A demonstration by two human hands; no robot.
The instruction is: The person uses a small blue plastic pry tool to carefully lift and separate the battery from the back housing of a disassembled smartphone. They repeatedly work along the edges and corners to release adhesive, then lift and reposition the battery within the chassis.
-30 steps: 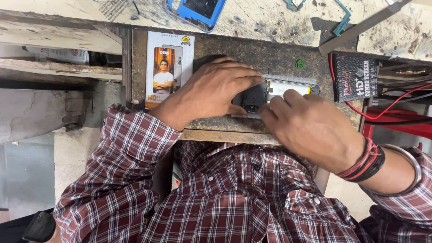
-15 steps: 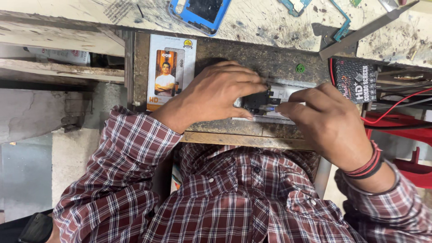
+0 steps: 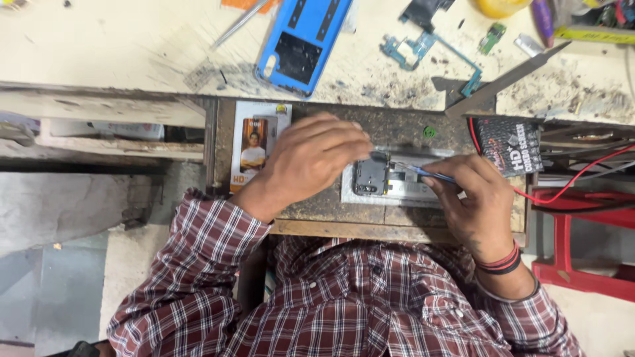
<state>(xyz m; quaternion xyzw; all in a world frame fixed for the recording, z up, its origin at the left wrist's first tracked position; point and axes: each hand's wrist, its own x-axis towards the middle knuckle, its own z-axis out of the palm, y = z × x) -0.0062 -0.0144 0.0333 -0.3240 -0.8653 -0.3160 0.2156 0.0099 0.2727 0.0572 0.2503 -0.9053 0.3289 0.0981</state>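
Our left hand [image 3: 311, 158] fingers press the opened phone [image 3: 390, 180] flat on scuffed worktop [image 3: 317, 205], right hand [image 3: 473, 198] fingers pinched on thin blue-handled tool [image 3: 423, 173].

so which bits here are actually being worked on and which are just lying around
In use:
- opened phone, steadied by the left hand
- thin blue-handled tool, held in the right hand

Lying about:
- blue phone back cover
- small circuit boards
- screen protector packet
- black packet
- red wires
- red stool
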